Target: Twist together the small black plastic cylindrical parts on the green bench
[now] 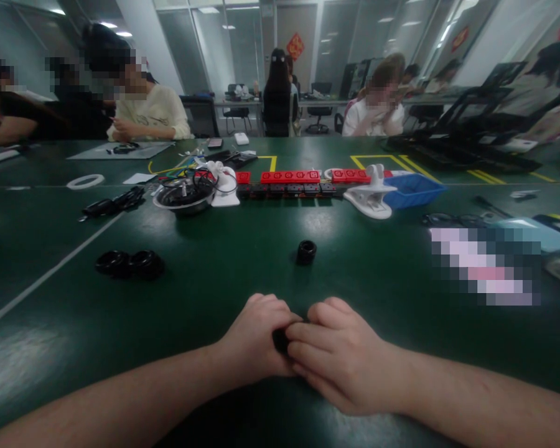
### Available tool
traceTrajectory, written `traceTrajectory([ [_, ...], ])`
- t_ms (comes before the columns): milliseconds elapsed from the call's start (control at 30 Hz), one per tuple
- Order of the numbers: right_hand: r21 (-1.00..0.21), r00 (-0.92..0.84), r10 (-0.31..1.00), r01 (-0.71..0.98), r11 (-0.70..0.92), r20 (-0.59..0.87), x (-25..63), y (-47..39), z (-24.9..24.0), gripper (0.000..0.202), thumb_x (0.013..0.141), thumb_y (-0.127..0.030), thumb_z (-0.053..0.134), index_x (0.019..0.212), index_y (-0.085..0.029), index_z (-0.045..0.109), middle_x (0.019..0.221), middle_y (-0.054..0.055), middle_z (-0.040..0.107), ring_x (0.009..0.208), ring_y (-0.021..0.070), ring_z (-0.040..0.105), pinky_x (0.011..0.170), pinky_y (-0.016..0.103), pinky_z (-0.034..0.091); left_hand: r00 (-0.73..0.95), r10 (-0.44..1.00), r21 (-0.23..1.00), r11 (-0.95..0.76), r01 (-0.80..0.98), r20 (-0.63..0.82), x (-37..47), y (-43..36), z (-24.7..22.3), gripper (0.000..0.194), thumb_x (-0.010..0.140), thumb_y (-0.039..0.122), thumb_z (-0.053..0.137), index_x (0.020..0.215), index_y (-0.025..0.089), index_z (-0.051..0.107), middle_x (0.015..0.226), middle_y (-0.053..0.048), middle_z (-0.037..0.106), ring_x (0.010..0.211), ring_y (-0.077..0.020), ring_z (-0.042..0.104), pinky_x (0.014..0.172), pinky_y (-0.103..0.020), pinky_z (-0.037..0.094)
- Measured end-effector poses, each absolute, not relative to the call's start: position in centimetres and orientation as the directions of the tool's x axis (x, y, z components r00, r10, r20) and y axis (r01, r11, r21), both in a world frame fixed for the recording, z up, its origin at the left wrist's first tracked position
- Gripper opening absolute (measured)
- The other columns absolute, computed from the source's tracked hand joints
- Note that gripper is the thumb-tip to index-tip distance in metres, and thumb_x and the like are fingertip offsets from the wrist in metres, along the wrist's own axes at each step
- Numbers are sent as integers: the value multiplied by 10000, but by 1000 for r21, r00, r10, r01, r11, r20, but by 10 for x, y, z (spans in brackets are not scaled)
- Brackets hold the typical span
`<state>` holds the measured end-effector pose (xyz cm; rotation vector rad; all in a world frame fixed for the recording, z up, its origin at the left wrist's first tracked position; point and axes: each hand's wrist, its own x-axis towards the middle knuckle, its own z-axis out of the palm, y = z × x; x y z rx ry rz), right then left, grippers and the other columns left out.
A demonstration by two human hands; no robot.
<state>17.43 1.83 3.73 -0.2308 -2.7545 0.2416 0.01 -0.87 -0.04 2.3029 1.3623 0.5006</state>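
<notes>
My left hand and my right hand meet low in the middle of the view, above the green table. Both are closed around a small black piece, mostly hidden by the fingers; its exact kind does not show. Ahead of them stands a small black ring-shaped stack, like a short coil. Farther left, two similar black ring-shaped pieces sit side by side, touching each other.
Across the table stand a metal bowl of black parts, a red socket strip, a white clamp stand and a blue tray. Black cables lie left. A light-blue item lies right. Several people sit beyond.
</notes>
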Motion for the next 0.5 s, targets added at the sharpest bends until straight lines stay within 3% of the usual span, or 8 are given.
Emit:
traceTrajectory([
  [233, -206, -916, 101, 21, 978, 388, 177, 15, 36, 293, 865, -256, 351, 768, -156, 608, 736, 42, 596, 671, 175, 406, 566, 338, 238, 447, 893, 532, -403, 744, 51, 1, -10, 6, 223, 552, 304, 680, 738, 209, 601, 683, 37, 551, 672, -144, 473, 632, -289, 294],
  [500, -218, -875, 79, -31, 975, 478, 177, 11, 34, 351, 839, -228, 332, 571, -150, 544, 526, 25, 492, 568, 159, 368, 537, 330, 235, 433, 898, 524, -404, 750, 73, 1, -11, 4, 180, 562, 295, 665, 681, 197, 573, 676, 35, 550, 670, -148, 470, 632, -290, 287],
])
